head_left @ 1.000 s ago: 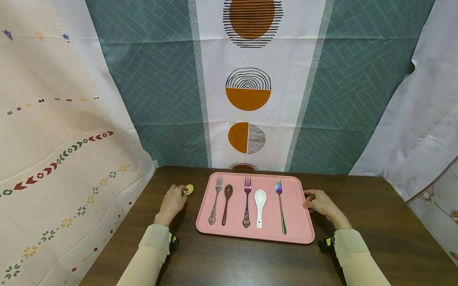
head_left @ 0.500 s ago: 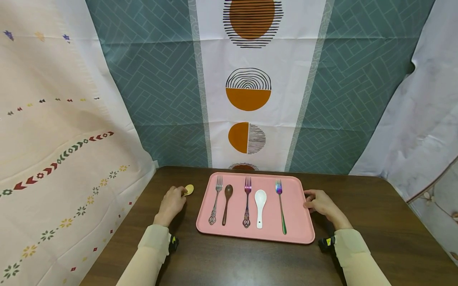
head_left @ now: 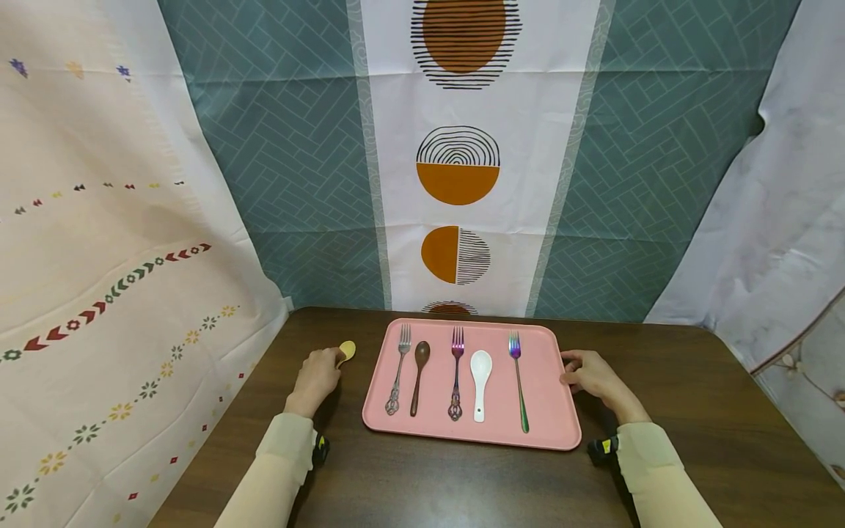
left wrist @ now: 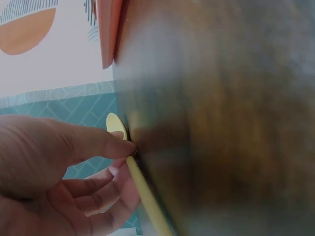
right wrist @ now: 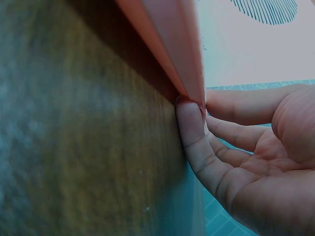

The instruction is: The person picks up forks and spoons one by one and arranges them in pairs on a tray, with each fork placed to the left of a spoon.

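My left hand (head_left: 315, 380) is on the left of the table and pinches a yellow spoon (head_left: 348, 350) between thumb and fingers. The left wrist view shows the spoon's handle (left wrist: 146, 195) running past the fingertips, close to the tabletop. A pink tray (head_left: 538, 389) lies in the middle of the table. My right hand (head_left: 596, 378) is at its right edge, thumb and a finger gripping the rim (right wrist: 189, 73). On the tray lie a silver fork (head_left: 399, 374), a brown spoon (head_left: 419, 367), a purple fork (head_left: 455, 370), a white spoon (head_left: 480, 370) and a rainbow-and-green fork (head_left: 519, 381).
The dark wooden table (head_left: 409, 477) reaches back to a patterned green and white cloth (head_left: 455, 220). Light cloths hang at the left (head_left: 132, 293) and right (head_left: 759, 242) sides. Dark wrist cameras sit at both cuffs.
The left fingers have closed on the yellow spoon and drawn slightly back; its bowl has turned a little and more of its neck shows. The right hand and tray stay almost still.
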`<action>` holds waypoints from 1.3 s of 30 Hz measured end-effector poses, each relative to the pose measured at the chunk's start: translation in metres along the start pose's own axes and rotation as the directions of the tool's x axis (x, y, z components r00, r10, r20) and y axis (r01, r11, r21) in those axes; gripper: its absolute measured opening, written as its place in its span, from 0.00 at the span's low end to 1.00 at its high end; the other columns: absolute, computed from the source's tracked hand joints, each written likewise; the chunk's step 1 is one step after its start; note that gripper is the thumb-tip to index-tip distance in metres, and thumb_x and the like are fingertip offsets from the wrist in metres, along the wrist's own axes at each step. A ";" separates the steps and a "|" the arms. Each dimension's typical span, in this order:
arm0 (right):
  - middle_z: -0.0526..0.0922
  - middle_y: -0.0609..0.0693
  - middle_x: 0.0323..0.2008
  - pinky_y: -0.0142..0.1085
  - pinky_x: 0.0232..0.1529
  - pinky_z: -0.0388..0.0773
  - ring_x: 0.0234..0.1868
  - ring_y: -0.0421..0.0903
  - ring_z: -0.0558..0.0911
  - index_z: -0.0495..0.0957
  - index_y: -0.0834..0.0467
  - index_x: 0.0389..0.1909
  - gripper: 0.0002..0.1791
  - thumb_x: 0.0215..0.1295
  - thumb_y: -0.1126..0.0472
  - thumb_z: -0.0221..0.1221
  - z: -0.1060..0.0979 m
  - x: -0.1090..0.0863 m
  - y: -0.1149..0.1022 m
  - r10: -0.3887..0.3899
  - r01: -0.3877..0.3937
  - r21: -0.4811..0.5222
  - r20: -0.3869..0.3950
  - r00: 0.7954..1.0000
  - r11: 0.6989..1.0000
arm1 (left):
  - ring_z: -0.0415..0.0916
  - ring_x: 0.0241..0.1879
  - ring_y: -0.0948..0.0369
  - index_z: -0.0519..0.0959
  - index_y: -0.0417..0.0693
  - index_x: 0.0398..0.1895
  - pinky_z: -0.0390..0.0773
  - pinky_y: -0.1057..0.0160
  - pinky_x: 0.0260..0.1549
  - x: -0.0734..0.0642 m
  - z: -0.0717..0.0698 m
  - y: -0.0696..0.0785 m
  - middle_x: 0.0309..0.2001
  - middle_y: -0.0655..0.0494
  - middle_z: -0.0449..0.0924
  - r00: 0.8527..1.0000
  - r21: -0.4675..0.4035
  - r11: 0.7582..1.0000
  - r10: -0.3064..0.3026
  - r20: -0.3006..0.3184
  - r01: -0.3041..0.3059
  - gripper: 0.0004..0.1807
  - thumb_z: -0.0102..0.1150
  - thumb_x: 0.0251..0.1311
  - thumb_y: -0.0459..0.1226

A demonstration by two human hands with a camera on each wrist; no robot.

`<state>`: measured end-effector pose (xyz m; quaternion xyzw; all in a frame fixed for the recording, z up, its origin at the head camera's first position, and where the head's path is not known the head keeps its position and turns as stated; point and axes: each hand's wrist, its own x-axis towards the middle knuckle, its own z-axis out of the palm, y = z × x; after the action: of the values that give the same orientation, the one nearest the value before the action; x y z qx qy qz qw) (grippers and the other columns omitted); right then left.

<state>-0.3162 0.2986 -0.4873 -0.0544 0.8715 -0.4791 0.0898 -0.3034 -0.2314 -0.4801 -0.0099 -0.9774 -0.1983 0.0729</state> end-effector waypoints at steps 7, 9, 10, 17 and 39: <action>0.77 0.59 0.34 0.45 0.37 0.86 0.30 0.50 0.83 0.63 0.83 0.67 0.32 0.63 0.75 0.60 0.001 0.000 0.000 -0.001 0.001 -0.003 0.003 1.000 1.000 | 0.83 0.45 0.34 0.87 0.37 0.49 0.81 0.36 0.41 0.004 -0.002 0.005 0.49 0.35 0.85 1.000 0.024 0.999 -0.022 0.010 0.021 0.14 0.66 0.59 0.26; 0.77 0.59 0.34 0.45 0.37 0.86 0.30 0.50 0.83 0.63 0.83 0.67 0.32 0.63 0.75 0.60 0.001 0.000 0.001 -0.002 0.002 -0.003 0.003 1.000 1.000 | 0.83 0.45 0.34 0.87 0.37 0.49 0.81 0.36 0.41 0.005 -0.003 0.008 0.49 0.35 0.85 1.000 0.019 1.000 -0.022 0.000 0.022 0.14 0.65 0.59 0.26; 0.77 0.59 0.34 0.45 0.37 0.86 0.30 0.50 0.83 0.63 0.83 0.67 0.32 0.63 0.75 0.60 0.001 0.000 0.001 -0.002 0.002 -0.002 0.003 1.000 1.000 | 0.83 0.45 0.34 0.87 0.37 0.49 0.81 0.37 0.41 0.005 -0.004 0.009 0.49 0.35 0.85 1.000 0.013 1.000 -0.022 -0.004 0.022 0.14 0.65 0.59 0.26; 0.77 0.60 0.34 0.44 0.37 0.86 0.30 0.50 0.82 0.63 0.83 0.67 0.32 0.62 0.75 0.60 0.001 0.002 0.002 0.004 -0.004 0.001 0.001 1.000 1.000 | 0.85 0.42 0.39 0.86 0.35 0.52 0.82 0.43 0.37 0.008 -0.007 0.025 0.50 0.34 0.85 1.000 -0.063 0.998 -0.006 -0.019 0.005 0.16 0.63 0.60 0.25; 0.78 0.60 0.35 0.44 0.38 0.86 0.31 0.50 0.83 0.63 0.82 0.67 0.33 0.63 0.75 0.60 0.000 0.002 0.002 0.014 -0.014 0.004 0.006 1.000 1.000 | 0.82 0.35 0.52 0.85 0.37 0.56 0.83 0.52 0.34 0.019 -0.005 0.076 0.46 0.42 0.86 1.000 -0.177 0.984 -0.021 -0.001 0.020 0.17 0.63 0.64 0.27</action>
<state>-0.3183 0.2988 -0.4890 -0.0494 0.8707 -0.4799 0.0956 -0.3183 -0.1637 -0.4434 -0.0061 -0.9558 -0.2853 0.0712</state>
